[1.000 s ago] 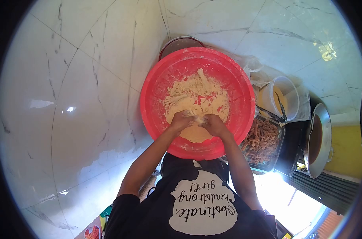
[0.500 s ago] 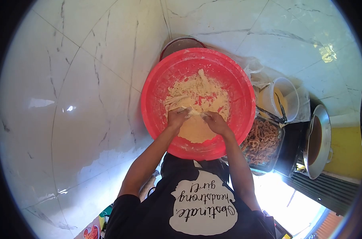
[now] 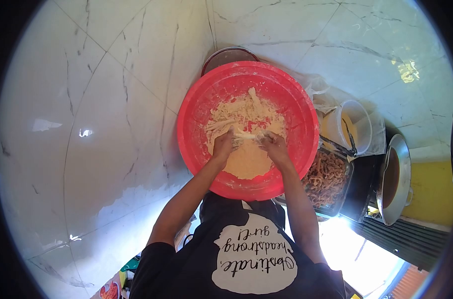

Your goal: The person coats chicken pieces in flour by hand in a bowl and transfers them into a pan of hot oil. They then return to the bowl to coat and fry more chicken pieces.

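Observation:
A large red basin (image 3: 301, 154) holds pale flour (image 3: 246, 162) with lumps and several coated strips. My left hand (image 3: 223, 144) and my right hand (image 3: 275, 144) are inside the basin, over the middle of the flour. Between them stretches a whitish, flour-coated strip (image 3: 245, 135), its left end in my left fingers and its right end in my right fingers. Both hands are dusted with flour. Another coated strip (image 3: 255, 98) lies toward the basin's far side.
Right of the basin are a glass tray of brown strips (image 3: 326, 177), a clear tub (image 3: 364, 130) with yellowish contents, dark tongs (image 3: 338, 144) and a wide metal pan (image 3: 403, 179). Marbled tile walls (image 3: 122, 99) stand left and behind.
My hands have turned and moved slightly apart, and the whitish strip between them shows more fully. The camera view has shifted a little.

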Demonstrator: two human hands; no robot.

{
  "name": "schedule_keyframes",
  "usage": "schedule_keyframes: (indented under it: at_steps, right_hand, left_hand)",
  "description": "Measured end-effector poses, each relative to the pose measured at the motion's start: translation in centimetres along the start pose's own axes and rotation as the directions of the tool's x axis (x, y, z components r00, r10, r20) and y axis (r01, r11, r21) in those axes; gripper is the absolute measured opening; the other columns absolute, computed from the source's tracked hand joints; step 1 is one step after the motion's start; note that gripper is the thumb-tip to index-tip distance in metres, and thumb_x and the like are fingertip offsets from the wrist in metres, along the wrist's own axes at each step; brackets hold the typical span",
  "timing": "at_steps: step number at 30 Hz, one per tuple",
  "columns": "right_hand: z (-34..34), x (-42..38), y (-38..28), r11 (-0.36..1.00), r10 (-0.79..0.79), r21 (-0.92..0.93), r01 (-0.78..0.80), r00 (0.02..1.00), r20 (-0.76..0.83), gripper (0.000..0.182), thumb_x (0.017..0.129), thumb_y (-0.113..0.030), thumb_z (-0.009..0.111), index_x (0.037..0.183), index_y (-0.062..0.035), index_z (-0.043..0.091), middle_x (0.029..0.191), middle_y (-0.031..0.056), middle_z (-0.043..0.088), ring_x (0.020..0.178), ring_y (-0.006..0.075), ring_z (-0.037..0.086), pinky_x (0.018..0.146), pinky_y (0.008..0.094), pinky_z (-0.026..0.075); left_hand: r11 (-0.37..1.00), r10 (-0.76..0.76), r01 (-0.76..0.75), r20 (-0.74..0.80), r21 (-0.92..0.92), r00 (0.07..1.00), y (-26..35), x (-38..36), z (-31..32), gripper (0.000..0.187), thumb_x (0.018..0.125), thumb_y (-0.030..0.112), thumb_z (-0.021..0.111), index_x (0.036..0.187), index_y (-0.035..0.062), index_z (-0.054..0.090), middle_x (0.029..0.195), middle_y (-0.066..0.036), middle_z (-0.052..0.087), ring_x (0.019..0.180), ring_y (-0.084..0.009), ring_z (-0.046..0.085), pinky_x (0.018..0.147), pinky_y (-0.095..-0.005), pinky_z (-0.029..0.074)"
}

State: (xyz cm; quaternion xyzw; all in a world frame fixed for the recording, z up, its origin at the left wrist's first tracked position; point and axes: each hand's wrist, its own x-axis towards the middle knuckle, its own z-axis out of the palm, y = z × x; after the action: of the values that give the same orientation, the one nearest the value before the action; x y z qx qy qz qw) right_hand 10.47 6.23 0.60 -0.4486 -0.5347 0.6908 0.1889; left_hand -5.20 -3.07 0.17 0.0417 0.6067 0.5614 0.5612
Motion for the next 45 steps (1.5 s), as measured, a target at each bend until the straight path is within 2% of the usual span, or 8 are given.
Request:
schedule_keyframes:
  at_steps: [7, 11, 19, 29, 32, 34, 37, 45]
  right_hand:
    - [-0.1, -0.1, 0.3, 0.999, 0.033, -0.036, -0.030, 0.997, 0.068, 0.021, 0.088, -0.006, 0.050, 0.108, -0.0017, 0.056, 0.097, 0.0038, 0.062, 0.088, 0.0127, 0.059, 0.076, 0.0262, 0.048]
    - [0.0, -0.4, -0.1, 0.997, 0.029, -0.070, -0.024, 0.997, 0.073, 0.022, 0.086, -0.004, 0.052, 0.107, 0.0001, 0.056, 0.096, 0.0041, 0.062, 0.087, 0.0110, 0.058, 0.075, 0.0250, 0.047]
    - [0.2, -0.5, -0.8, 0.989, -0.138, -0.062, 0.134, 0.988, -0.067, 0.027, 0.080, -0.003, 0.061, 0.106, 0.0040, 0.057, 0.094, 0.0058, 0.064, 0.084, 0.0088, 0.057, 0.073, 0.0223, 0.044]
    - [0.5, -0.3, -0.4, 0.976, -0.199, -0.114, 0.188, 0.975, -0.095, 0.026, 0.080, -0.004, 0.062, 0.104, 0.0038, 0.059, 0.091, 0.0047, 0.064, 0.083, 0.0079, 0.056, 0.073, 0.0218, 0.044]
    - [0.5, -0.4, -0.6, 0.977, -0.139, -0.172, 0.124, 0.987, -0.076, 0.026, 0.082, -0.005, 0.059, 0.107, 0.0040, 0.057, 0.094, 0.0044, 0.063, 0.083, 0.0088, 0.057, 0.074, 0.0225, 0.045]
    - [0.5, -0.3, -0.3, 0.998, -0.068, -0.012, 0.068, 0.996, -0.050, 0.026, 0.085, -0.006, 0.055, 0.110, 0.0036, 0.055, 0.096, 0.0046, 0.062, 0.082, 0.0105, 0.058, 0.074, 0.0244, 0.048]
    - [0.6, -0.5, -0.7, 0.990, 0.067, 0.132, -0.058, 0.996, -0.066, 0.023, 0.087, -0.008, 0.052, 0.107, 0.0025, 0.055, 0.097, 0.0049, 0.061, 0.080, 0.0127, 0.059, 0.073, 0.0269, 0.050]
    - [-0.1, -0.2, 0.3, 0.944, 0.216, 0.266, -0.195, 0.975, -0.052, 0.024, 0.088, -0.013, 0.051, 0.105, 0.0026, 0.055, 0.095, 0.0091, 0.060, 0.082, 0.0157, 0.060, 0.073, 0.0282, 0.050]
  left_hand:
    - [0.972, 0.040, -0.024, -0.066, 0.236, 0.997, -0.7, 0.5, -0.6, 0.029, 0.083, 0.033, 0.063, 0.083, 0.0041, 0.064, 0.074, 0.000, 0.059, 0.069, -0.0061, 0.053, 0.062, -0.0244, 0.042]
    - [0.985, 0.015, -0.009, -0.034, 0.172, 0.999, -1.5, 0.9, -0.9, 0.021, 0.081, 0.024, 0.066, 0.080, 0.0038, 0.064, 0.071, 0.000, 0.058, 0.068, -0.0053, 0.051, 0.062, -0.0250, 0.041]
    - [0.970, 0.209, -0.187, -0.142, 0.155, 0.968, -0.8, 0.4, -0.4, 0.036, 0.082, 0.030, 0.062, 0.100, -0.0010, 0.059, 0.095, -0.006, 0.061, 0.088, -0.0141, 0.055, 0.077, -0.0275, 0.042]
    - [0.974, 0.199, -0.183, -0.113, 0.133, 0.974, -2.5, 1.9, -1.1, 0.042, 0.083, 0.033, 0.061, 0.107, -0.0013, 0.055, 0.098, -0.009, 0.060, 0.091, -0.0164, 0.055, 0.082, -0.0286, 0.041]
    - [0.975, 0.177, -0.167, -0.062, 0.144, 0.982, -2.6, 1.8, -1.0, 0.038, 0.084, 0.030, 0.059, 0.106, -0.0013, 0.056, 0.097, -0.007, 0.061, 0.089, -0.0146, 0.055, 0.078, -0.0277, 0.042]
    - [0.985, -0.098, 0.091, 0.042, 0.145, 0.994, -0.7, 0.0, -0.2, 0.030, 0.085, 0.021, 0.058, 0.106, -0.0009, 0.056, 0.097, -0.007, 0.061, 0.084, -0.0129, 0.057, 0.073, -0.0261, 0.045]
    - [0.986, 0.023, -0.044, 0.132, 0.163, 0.991, -1.9, 0.5, -0.5, 0.023, 0.084, 0.011, 0.057, 0.104, -0.0008, 0.057, 0.095, -0.006, 0.061, 0.081, -0.0121, 0.059, 0.067, -0.0244, 0.048]
    - [0.989, -0.020, -0.009, 0.197, 0.144, 0.980, -1.5, 0.2, -0.1, 0.026, 0.080, 0.006, 0.063, 0.105, -0.0018, 0.056, 0.093, -0.006, 0.061, 0.081, -0.0123, 0.060, 0.067, -0.0225, 0.048]
